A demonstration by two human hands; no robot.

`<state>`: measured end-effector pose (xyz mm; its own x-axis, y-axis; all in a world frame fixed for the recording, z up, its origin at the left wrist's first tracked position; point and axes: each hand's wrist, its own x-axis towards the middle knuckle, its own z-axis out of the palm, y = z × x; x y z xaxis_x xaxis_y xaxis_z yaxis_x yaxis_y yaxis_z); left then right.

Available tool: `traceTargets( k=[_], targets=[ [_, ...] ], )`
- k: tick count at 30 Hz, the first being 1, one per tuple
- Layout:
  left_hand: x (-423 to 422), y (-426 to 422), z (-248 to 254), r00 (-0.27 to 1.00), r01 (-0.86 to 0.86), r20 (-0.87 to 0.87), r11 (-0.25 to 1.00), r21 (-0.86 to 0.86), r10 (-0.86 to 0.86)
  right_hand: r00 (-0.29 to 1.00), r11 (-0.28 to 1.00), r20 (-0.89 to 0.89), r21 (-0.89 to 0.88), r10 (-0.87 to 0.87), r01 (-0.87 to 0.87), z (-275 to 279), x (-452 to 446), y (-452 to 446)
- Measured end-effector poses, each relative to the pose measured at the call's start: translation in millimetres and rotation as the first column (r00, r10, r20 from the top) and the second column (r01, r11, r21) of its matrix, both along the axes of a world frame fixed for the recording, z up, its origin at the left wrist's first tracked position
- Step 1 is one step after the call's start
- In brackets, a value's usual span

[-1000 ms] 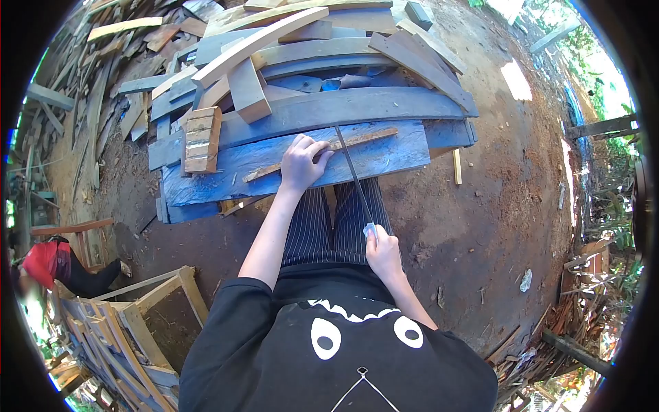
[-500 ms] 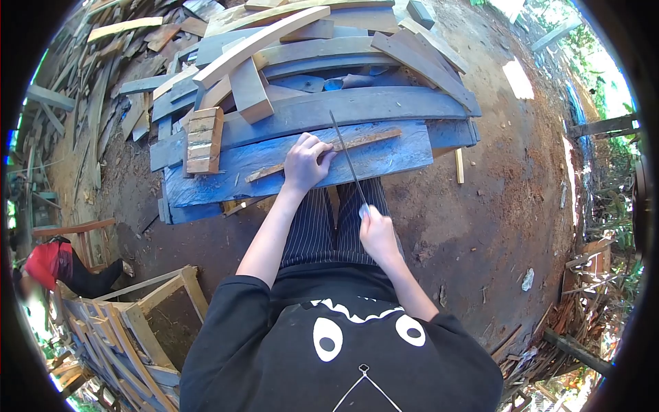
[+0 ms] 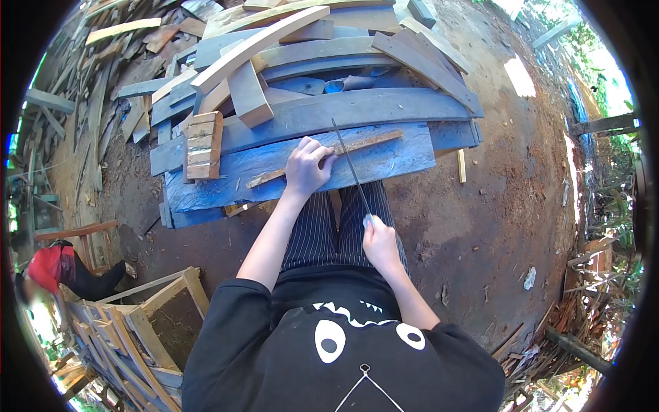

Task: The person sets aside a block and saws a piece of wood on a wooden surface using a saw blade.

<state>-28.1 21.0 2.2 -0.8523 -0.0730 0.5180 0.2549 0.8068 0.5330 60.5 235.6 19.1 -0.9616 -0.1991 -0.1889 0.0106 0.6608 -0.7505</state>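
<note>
My left hand (image 3: 307,167) is closed on a thin, rough wooden strip (image 3: 374,141), pressing it down onto a blue-tinted plank (image 3: 230,184). The strip lies slantwise along that plank. My right hand (image 3: 382,242) is wrapped around the handle of a handsaw (image 3: 351,167). Its long, narrow blade shows nearly edge-on and crosses the strip just right of my left fingers. Whether the blade has entered the wood cannot be made out. The underside of the strip and my left fingertips are partly hidden.
A wooden block (image 3: 204,145) stands at the plank's left end. Behind lie a curved board (image 3: 343,110) and several stacked pieces. Scrap wood (image 3: 89,89) covers the ground at left. A wooden frame (image 3: 158,309) and another person in red (image 3: 51,268) are at lower left.
My right hand has drawn the handsaw a little back toward my body, its tip moving with it. My left hand and the strip stay in place.
</note>
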Motion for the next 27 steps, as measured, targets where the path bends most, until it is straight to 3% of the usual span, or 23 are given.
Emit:
traceTargets(
  k=[6, 14, 21, 27],
  targets=[
    [-1.2, 0.8, -1.5, 1.0, -0.01, -0.011, 1.0, 0.012, 0.011, 0.996, 1.0, -0.085, 0.009, 0.024, -0.023, -17.1, -59.7, -42.4],
    [-0.6, 0.1, -0.8, 1.0, -0.02, 0.012, 1.0, 0.008, 0.02, 1.0, 1.0, -0.016, 0.006, 0.025, -0.025, -2.7, 2.1, 7.7],
    [-0.8, 2.4, -0.6, 1.0, -0.021, -0.004, 1.0, 0.012, 0.022, 0.995, 1.0, -0.095, -0.008, 0.006, -0.006, -21.5, -65.3, -48.3],
    [-0.1, 3.1, 4.0, 1.0, -0.03, -0.005, 0.999, 0.01, 0.03, 0.999, 0.999, -0.034, 0.033, -0.006, 0.007, -9.1, 0.9, -1.9]
  ],
)
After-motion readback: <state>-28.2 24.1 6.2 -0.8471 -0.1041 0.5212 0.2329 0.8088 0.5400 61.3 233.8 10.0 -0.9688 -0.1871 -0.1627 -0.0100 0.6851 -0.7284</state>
